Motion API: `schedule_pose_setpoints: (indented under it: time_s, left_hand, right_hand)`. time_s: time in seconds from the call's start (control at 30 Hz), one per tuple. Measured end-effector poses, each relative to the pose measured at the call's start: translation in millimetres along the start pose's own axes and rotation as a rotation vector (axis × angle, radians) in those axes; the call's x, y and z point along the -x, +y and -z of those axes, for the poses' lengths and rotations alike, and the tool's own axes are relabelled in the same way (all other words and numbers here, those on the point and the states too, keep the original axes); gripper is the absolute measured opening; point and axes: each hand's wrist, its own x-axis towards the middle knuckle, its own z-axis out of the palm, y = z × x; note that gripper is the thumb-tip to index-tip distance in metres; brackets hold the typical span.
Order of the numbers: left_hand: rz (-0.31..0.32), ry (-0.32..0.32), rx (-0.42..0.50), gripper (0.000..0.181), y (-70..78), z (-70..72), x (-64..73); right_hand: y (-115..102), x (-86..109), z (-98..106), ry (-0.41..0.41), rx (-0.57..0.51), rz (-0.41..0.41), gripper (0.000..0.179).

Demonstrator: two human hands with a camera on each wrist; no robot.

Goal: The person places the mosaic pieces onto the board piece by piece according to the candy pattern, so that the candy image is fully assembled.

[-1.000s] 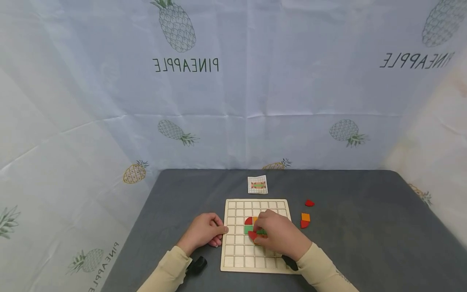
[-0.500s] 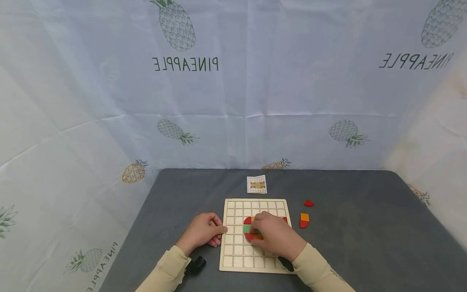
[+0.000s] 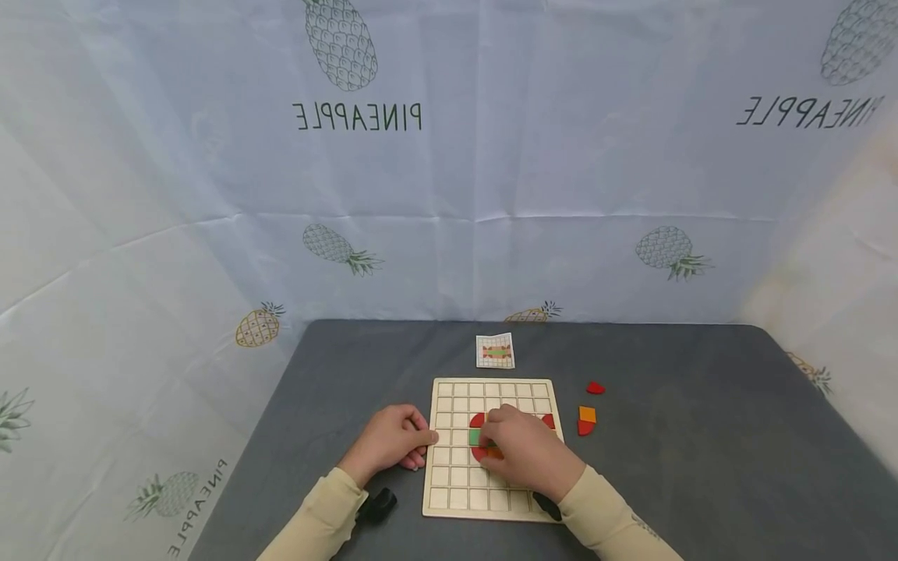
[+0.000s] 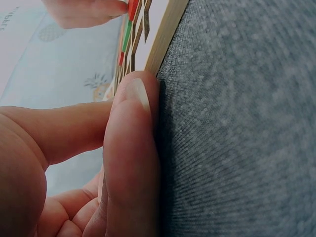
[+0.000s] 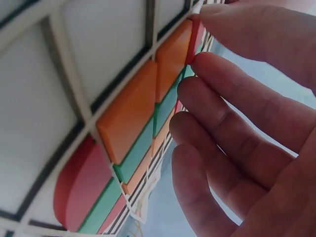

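Observation:
A wooden grid board lies on the dark table, bearing red quarter-circle tiles, orange tiles and a green row. At its left edge my left hand grips with thumb and curled forefinger; the left wrist view has the thumb against the board's side. Over the pattern, my right hand pinches a red quarter-circle tile at the lower left, below a green tile. In the right wrist view, thumb and forefinger meet that red tile, beside orange tiles. The hand hides much of the pattern in the head view.
Right of the board lie a red tile, an orange square and another red tile. Behind it is a pattern card. A pineapple-printed cloth hangs behind the table.
My right hand has shifted slightly left; the red tile it holds has gone from tilted to lying in line with the lower row. My left hand stays at the board's edge.

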Motion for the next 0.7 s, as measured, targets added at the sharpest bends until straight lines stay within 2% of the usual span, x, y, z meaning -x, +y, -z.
schedule_pose_setpoints:
  time_s: [0.3, 0.57, 0.7]
  left_hand:
    - [0.000, 0.009, -0.011, 0.024, 1.9, -0.2, 0.7]
    - [0.003, 0.010, -0.020, 0.024, 2.6, -0.2, -0.5]
    - [0.010, 0.012, -0.022, 0.025, 1.1, 0.1, -0.3]
  right_hand:
    - [-2.6, -2.1, -3.8, 0.013, 0.063, 0.008, 0.014]
    - [-2.9, -3.2, -3.1, -0.021, 0.072, -0.042, 0.016]
    - [-3.0, -3.6, -2.3, -0.025, 0.063, -0.030, 0.015]
